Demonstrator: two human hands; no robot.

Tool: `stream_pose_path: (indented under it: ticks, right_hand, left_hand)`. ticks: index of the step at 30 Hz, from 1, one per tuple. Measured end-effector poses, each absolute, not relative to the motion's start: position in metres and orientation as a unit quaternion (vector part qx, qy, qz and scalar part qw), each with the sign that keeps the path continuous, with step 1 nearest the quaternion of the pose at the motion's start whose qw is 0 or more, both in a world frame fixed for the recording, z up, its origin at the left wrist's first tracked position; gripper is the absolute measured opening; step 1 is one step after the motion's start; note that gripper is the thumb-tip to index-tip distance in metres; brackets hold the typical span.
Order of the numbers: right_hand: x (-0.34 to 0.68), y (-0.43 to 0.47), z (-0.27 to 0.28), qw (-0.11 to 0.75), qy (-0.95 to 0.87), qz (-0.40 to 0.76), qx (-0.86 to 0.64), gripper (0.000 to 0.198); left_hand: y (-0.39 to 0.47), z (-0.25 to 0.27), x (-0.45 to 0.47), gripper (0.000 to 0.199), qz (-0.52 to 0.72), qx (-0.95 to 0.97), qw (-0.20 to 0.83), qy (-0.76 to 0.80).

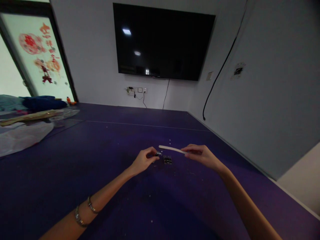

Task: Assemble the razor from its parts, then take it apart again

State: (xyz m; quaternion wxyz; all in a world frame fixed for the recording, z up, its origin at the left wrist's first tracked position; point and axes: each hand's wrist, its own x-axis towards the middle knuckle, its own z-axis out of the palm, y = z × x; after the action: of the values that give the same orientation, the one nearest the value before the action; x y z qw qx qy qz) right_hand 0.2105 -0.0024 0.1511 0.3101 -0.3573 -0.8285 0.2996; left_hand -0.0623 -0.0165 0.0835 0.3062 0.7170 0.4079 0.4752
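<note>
My left hand (145,160) pinches a small dark, silvery piece (158,153) between thumb and fingers; it is too small to name. My right hand (200,155) is closed around one end of a slim, slightly curved white stick (171,148). The stick's rounded free end points left and sits just above the piece in my left hand. Between the two hands, a small dark square part (167,160), which looks like a circuit board, lies on the dark purple surface (140,203). Whether the stick touches the small piece I cannot tell.
Clear plastic wrapping (27,136) and folded blue cloth (45,102) lie at the far left. A black cable (220,71) hangs down the right wall. A large television (162,41) hangs over wall sockets (140,90). White specks dot the surface.
</note>
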Motion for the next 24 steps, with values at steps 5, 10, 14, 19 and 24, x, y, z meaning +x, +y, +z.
stream_pose_path:
  ticks: [5, 10, 14, 19, 24]
  right_hand:
    - [0.200, -0.012, 0.156, 0.294, -0.849, 0.285, -0.334, 0.028]
    - [0.198, -0.010, 0.153, 0.284, -0.852, 0.297, -0.324, 0.027]
    - [0.199, -0.005, 0.146, 0.322, -0.841, 0.278, -0.334, 0.025]
    - [0.196, -0.005, 0.143, 0.334, -0.839, 0.290, -0.318, 0.028]
    - [0.193, -0.005, 0.143, 0.347, -0.835, 0.264, -0.336, 0.026]
  left_hand:
    - [-0.024, 0.081, -0.066, 0.017, 0.472, 0.708, 0.322, 0.414]
    - [-0.027, 0.085, -0.069, 0.016, 0.469, 0.707, 0.332, 0.414]
    - [-0.027, 0.088, -0.070, 0.015, 0.478, 0.701, 0.333, 0.412]
    - [-0.027, 0.088, -0.070, 0.015, 0.479, 0.693, 0.343, 0.415]
    - [-0.028, 0.087, -0.068, 0.018, 0.483, 0.683, 0.357, 0.416]
